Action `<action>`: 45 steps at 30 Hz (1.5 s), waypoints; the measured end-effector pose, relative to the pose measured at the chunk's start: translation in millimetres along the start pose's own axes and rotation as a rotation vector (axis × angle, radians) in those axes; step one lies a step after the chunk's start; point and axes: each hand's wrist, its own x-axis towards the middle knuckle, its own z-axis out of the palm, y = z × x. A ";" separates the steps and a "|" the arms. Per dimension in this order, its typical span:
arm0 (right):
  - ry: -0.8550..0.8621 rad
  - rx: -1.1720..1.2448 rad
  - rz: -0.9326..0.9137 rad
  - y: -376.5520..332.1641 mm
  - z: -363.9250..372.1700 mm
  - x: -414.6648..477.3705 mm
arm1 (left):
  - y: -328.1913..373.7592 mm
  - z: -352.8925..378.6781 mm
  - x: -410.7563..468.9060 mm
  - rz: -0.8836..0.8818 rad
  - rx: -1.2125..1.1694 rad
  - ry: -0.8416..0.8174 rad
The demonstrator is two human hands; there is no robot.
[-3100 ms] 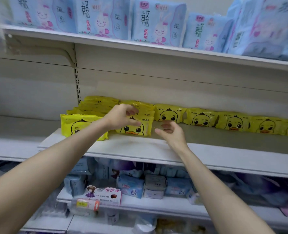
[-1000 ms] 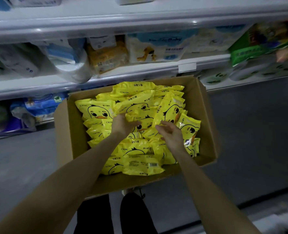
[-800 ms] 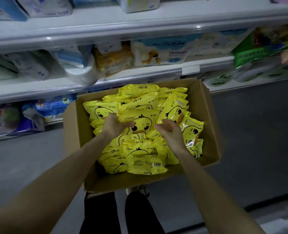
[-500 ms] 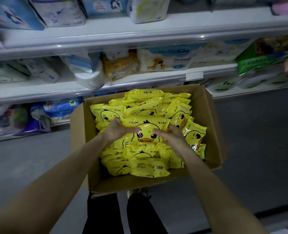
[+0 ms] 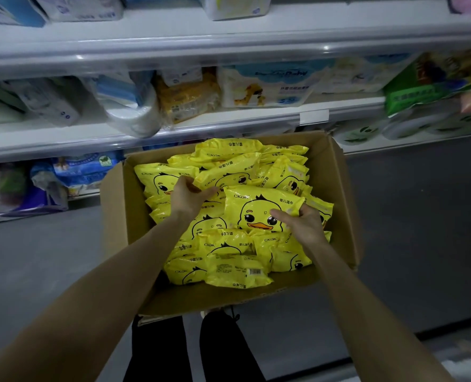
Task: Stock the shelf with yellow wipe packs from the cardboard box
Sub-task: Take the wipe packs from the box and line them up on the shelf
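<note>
The left hand has ceded the glossy yellow duck-print wipe pack to the right hand, which pinches it, and grasps a second pack, so probably two leave the brown cardboard box.

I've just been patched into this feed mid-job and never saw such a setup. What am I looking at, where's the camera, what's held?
There is no machine: a person works with two bare hands. The one camera sits on their head, looking forward and down, so the arms reach in from the bottom. An open box stands before the shelves, full of yellow duck packs. The right hand grips one pack by its right edge, raised off the pile. The left hand curls its fingers on a second pack further back. Other goods fill the shelves.
</note>
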 end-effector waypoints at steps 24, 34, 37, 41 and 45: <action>-0.139 -0.012 -0.347 -146.5 -6.2 -101.9 | 116.8 -168.1 -95.7 0.383 -0.010 0.062; -0.228 0.016 -0.740 -306.1 10.8 -189.3 | 218.1 -320.1 -188.5 0.669 0.001 0.334; -0.243 0.040 -0.831 -345.4 23.6 -212.1 | 241.7 -361.2 -200.8 0.721 0.018 0.397; -0.243 0.029 -0.919 -386.5 40.6 -236.9 | 270.3 -406.5 -208.3 0.779 0.049 0.448; -0.254 0.040 -0.963 -421.0 59.7 -256.8 | 295.5 -441.3 -209.9 0.791 0.103 0.481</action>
